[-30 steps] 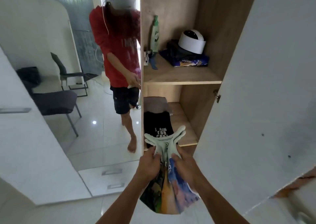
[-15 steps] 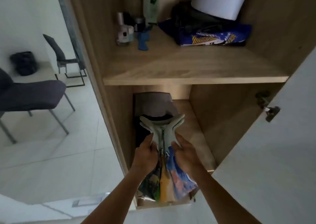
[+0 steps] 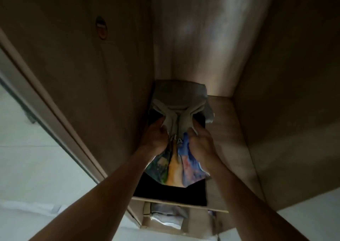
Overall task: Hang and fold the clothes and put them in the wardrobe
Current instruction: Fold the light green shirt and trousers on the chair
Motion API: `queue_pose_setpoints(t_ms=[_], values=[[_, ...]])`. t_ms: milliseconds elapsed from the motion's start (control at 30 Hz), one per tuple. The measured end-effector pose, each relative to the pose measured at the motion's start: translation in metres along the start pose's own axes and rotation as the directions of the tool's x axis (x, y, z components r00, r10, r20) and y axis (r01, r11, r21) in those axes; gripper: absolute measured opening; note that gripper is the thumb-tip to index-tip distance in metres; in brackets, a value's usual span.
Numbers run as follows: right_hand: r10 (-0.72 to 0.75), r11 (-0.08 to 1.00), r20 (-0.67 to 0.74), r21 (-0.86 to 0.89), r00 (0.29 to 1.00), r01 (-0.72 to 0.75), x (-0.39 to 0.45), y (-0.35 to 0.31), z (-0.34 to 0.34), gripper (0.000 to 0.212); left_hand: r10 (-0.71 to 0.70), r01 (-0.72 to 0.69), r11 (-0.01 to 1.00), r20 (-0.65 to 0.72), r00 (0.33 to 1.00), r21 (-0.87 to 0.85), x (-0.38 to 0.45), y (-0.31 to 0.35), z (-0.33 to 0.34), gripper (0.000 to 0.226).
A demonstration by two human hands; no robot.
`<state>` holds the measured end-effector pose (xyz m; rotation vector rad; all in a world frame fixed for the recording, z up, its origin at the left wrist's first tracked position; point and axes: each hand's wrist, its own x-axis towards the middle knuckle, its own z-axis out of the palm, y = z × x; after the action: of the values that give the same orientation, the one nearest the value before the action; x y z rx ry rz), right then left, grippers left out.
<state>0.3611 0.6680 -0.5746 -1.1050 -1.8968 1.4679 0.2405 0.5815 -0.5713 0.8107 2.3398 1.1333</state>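
We're looking into a dim wooden wardrobe (image 3: 110, 75), pale floor (image 3: 36, 167) to the left. On its shelf (image 3: 230, 139), w/ a black garment (image 3: 174, 193) in front & a grey folded one (image 3: 180, 93) at the back, we hold a folded multicolour shirt (image 3: 176, 163) just above the stack. Left hand (image 3: 156, 139) & right hand (image 3: 200, 141) each grip a side, fingers closed on the cloth. More folded clothes (image 3: 165, 215) sit in the compartment below.
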Motion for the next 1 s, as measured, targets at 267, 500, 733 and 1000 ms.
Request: queue_pose_setpoints(t_ms=[267,500,733,1000], values=[[0.151,0.98,-0.059,0.137,0.987,-0.142,0.037,0.03,0.01,0.043,-0.062,0.065,0.992,-0.03,0.998,0.105,0.047,-0.03,0.003,0.045],[0.312,0.95,-0.009,0.014,0.95,-0.312,0.024,0.061,-0.014,0.054,-0.396,0.389,0.911,0.024,0.918,0.135,0.023,-0.055,0.0,0.064],[0.171,0.967,0.01,-0.191,0.985,-0.166,-0.009,0.069,-0.02,0.06,-0.302,0.325,0.916,-0.129,0.944,0.233,-0.019,-0.06,0.005,0.054],[0.248,0.944,-0.014,-0.222,0.969,-0.245,-0.04,0.066,-0.019,0.039,-0.214,0.226,0.844,-0.082,0.973,0.487,-0.037,-0.053,-0.007,0.04]])
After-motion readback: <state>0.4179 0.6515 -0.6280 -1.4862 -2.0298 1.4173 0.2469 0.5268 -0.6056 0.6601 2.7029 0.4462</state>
